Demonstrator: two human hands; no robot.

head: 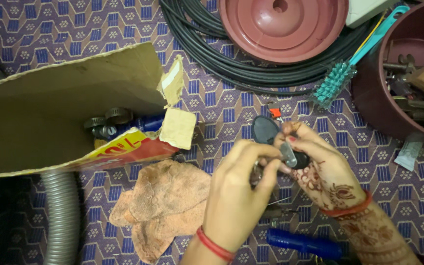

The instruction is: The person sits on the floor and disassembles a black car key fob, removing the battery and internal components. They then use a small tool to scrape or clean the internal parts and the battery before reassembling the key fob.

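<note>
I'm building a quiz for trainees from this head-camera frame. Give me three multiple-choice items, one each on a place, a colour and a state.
1. Where does the crumpled orange cloth lie?
A. inside the maroon plastic tub
B. on the patterned mat below the torn cardboard box
C. on top of the coiled black cable

2. What colour are the bristles of the long-handled brush?
A. teal
B. red
C. white

3. How is the small black oval device placed?
A. lying alone on the mat
B. inside the box
C. held up between both hands

Answers:
1 B, the cloth sits on the mat just under the torn cardboard box.
2 A, the bristles match the teal handle.
3 C, the left hand and right hand both have a grip on it above the mat.
</note>
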